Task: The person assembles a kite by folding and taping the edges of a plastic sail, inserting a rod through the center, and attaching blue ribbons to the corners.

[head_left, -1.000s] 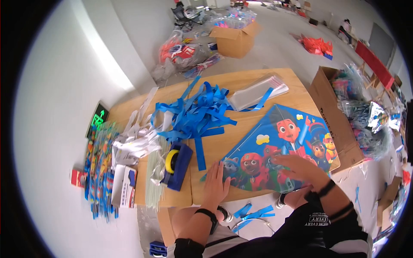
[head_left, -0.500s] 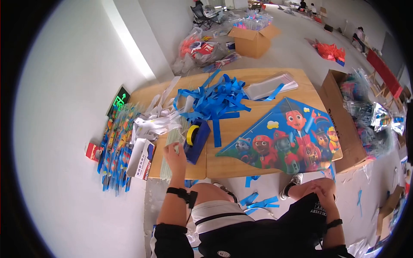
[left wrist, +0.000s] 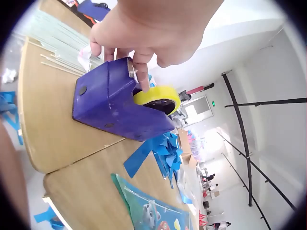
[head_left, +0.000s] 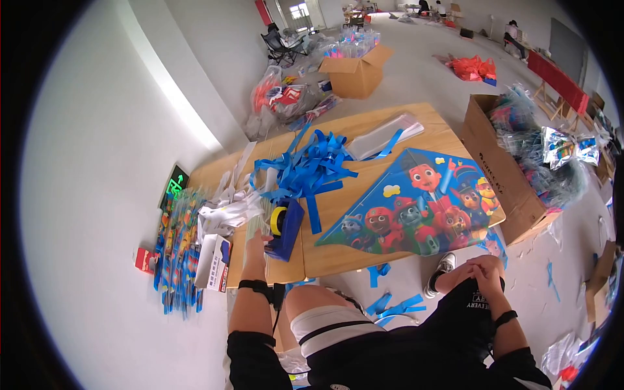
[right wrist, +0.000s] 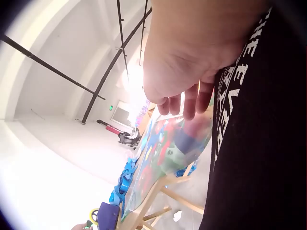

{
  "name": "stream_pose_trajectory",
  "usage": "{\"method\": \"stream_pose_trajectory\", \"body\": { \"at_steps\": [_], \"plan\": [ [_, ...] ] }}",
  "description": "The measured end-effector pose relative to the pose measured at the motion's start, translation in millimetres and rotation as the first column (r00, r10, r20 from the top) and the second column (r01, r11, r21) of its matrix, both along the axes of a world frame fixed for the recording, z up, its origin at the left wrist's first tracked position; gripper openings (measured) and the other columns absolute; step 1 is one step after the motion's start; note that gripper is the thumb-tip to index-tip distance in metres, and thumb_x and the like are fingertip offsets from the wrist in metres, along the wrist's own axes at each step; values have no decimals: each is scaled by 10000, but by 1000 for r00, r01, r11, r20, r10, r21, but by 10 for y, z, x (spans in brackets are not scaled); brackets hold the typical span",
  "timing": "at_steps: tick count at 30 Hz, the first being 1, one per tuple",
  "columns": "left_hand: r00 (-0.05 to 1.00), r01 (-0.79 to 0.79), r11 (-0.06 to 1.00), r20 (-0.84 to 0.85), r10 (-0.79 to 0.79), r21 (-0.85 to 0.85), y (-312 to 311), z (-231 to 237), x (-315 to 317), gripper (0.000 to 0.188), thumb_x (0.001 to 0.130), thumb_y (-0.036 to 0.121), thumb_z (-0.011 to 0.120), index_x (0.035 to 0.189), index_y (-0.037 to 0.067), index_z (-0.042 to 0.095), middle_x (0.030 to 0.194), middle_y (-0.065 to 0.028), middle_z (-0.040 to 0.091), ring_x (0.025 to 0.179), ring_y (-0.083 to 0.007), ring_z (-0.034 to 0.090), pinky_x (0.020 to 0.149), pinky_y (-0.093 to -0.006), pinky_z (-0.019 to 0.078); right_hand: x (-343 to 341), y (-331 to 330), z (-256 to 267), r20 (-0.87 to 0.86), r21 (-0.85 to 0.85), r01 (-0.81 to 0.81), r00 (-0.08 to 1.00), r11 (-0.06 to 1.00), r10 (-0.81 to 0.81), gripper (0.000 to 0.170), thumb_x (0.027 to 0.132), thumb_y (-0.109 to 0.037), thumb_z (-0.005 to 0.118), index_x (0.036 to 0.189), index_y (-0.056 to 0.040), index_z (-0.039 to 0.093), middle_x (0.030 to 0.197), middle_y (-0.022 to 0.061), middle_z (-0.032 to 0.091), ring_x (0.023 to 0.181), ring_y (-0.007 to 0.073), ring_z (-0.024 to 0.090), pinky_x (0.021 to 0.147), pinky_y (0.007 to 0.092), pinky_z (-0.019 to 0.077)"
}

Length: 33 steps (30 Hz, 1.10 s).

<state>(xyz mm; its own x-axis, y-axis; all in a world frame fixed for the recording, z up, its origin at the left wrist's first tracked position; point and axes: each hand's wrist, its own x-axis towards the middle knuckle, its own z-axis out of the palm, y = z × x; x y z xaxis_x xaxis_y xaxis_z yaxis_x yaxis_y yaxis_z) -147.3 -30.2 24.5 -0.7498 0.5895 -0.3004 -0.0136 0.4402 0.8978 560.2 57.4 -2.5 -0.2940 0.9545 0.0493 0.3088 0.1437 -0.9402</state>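
Observation:
My left hand [head_left: 255, 250] is at the near end of the blue tape dispenser [head_left: 286, 237], which holds a yellow tape roll [head_left: 277, 221]. In the left wrist view, its fingers reach down behind the dispenser [left wrist: 108, 103], one fingertip close to the yellow roll [left wrist: 160, 96]; the other fingertips are partly hidden. My right hand [head_left: 484, 272] rests on my knee, away from the table, fingers loosely bent and holding nothing in the right wrist view [right wrist: 187, 81]. A printed blue kite sheet [head_left: 416, 208] lies flat on the table's right half.
Blue strips [head_left: 305, 162] and white strips [head_left: 227, 211] lie in piles, with clear bags [head_left: 387, 135] at the back. Thin pale sticks [left wrist: 62, 43] lie left of the dispenser. A small box [head_left: 211, 261] and wrapped bundles [head_left: 179, 253] are at the left edge; a large carton [head_left: 504, 175] stands at right.
My left hand has gone from the kite sheet to the sticks, then over to the dispenser's near end. My right hand has left the sheet and lies on my knee.

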Motion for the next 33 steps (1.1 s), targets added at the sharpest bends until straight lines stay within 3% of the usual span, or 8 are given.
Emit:
{"method": "stream_pose_trajectory", "body": {
  "at_steps": [3,9,11,20,27,30,32,33],
  "plan": [
    [991,-100,993,-99,93,-68,-15,351,115,572,1013,508,509,878,35,801,1073,-163,750,1030,-289,662,936,-394,479,31,21,-53,32,13,9,999,1000,-9,212,1032,-8,519,1173,21,674,970,79,677,855,126,669,724,236,532],
    [982,108,975,-131,-135,-197,-354,463,24,405,931,430,683,1001,50,805,1105,-114,709,953,-214,620,867,-350,464,34,25,-43,45,-32,18,999,999,-17,195,1006,24,536,1135,24,682,1037,82,678,881,132,674,738,246,540],
    [991,117,985,-42,-123,-128,-542,340,-62,382,901,389,733,980,23,809,1210,-218,695,1161,-292,620,1001,-417,448,20,21,-5,40,-17,19,999,1000,-18,195,1003,28,537,1131,23,684,1042,80,679,880,131,675,734,246,541],
    [976,107,943,-147,-160,-314,-710,408,380,366,928,329,744,1088,0,766,988,-107,729,965,-179,635,870,-350,486,-38,55,-29,58,-46,22,998,999,-19,193,996,41,543,1121,23,689,1030,77,682,874,129,673,733,244,546],
    [956,222,975,-200,-215,13,-817,-387,-9,290,963,316,710,978,36,785,974,-72,729,928,-179,642,835,-334,481,-60,8,-11,43,26,41,998,999,-42,203,1014,21,528,1139,26,687,909,76,678,772,117,656,684,235,526],
    [828,258,965,-504,-247,-49,-801,-415,-38,240,932,326,736,974,100,805,1052,-113,719,990,-255,665,831,-371,491,-60,-10,41,56,42,39,998,998,-41,207,1013,29,521,1135,19,688,895,73,678,764,118,653,681,234,522],
    [515,-47,840,-734,-444,-541,-850,41,335,195,916,318,742,999,159,818,1111,-137,691,1091,-302,639,892,-391,486,-40,1,21,64,27,49,997,998,-51,190,1010,15,538,1118,18,694,897,72,684,770,112,657,685,237,524],
    [512,-50,844,-739,-438,-534,-934,-21,314,195,916,318,742,999,159,818,1111,-137,691,1091,-302,639,892,-391,486,-35,3,12,71,7,61,996,998,-61,173,1007,1,556,1100,17,701,899,72,689,775,107,661,689,239,527]
  ]
}}
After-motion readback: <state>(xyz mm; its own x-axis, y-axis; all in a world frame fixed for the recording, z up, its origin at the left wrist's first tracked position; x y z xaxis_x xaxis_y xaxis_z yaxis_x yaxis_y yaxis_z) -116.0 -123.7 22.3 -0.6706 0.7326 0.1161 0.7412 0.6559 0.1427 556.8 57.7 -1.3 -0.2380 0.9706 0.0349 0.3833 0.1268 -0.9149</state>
